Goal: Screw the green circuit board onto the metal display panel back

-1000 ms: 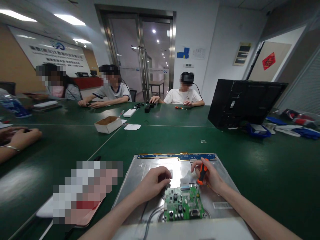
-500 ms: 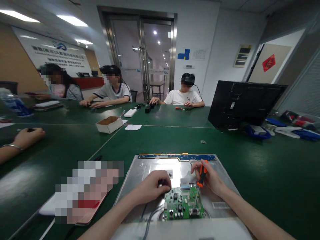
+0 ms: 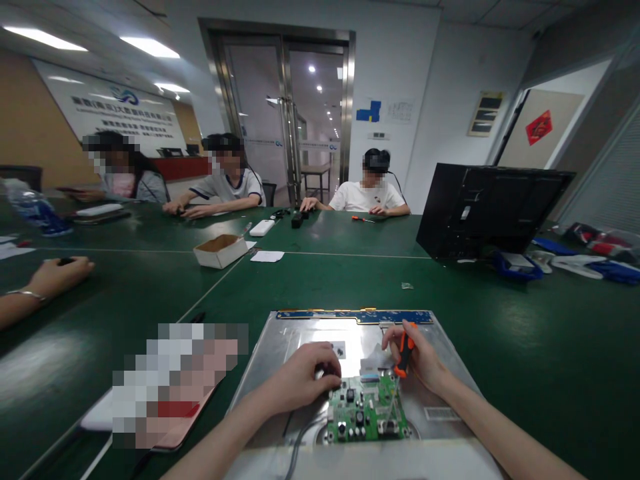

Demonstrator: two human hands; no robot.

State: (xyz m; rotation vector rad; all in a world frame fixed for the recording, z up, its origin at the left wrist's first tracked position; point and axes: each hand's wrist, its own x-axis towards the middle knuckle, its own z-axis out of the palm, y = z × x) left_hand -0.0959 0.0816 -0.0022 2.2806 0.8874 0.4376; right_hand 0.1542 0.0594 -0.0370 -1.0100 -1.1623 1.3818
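A green circuit board lies on the back of a silver display panel. My right hand grips an orange-and-black screwdriver, its thin shaft slanting down over the board's right side. Whether the tip sits in a screw is too small to tell. At the board's upper left corner is my left hand, fingers curled and thumb beside the edge; what they pinch, if anything, is hidden. A grey cable runs beside the board's left edge. Along the panel's far edge is a blue circuit strip.
Left of the panel lie a pink phone-like slab and a white one, partly pixelated. A small open box stands farther back. A black monitor stands at right. Another person's hand rests at left; several people sit across the green table.
The whole view has shifted very slightly. Both hands, the screwdriver and the board keep nearly the same places.
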